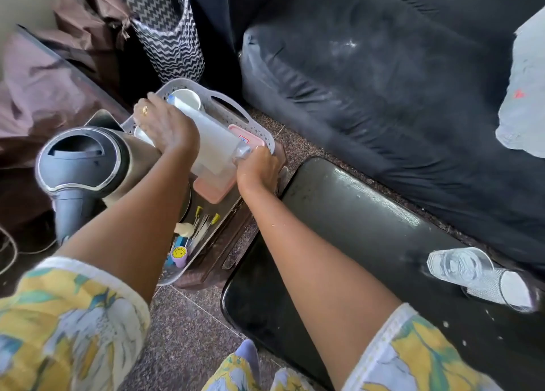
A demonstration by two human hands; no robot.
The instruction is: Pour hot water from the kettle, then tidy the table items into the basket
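Fingers (153,98) of my left hand (165,125) are curling over the frosted white plastic cylinder (212,137) | right hand (258,168) is clutching its clear end | hovering above perforated grey plastic basket (188,82) | pink lid (236,129) label unreadable

Dark sofa (383,81) filled 1 to 3 o'clock, surface scuffed pale. Pale cloth (522,95) lay on it at 3 o'clock edge. Black-and-white zigzag bag (168,31) stood at 11 o'clock, brown fabric (85,16) bunched beside it. Mauve fabric (38,90) at 10 o'clock. White cord (11,249) at 8 o'clock. Speckled stone floor (188,331) at 6 o'clock.
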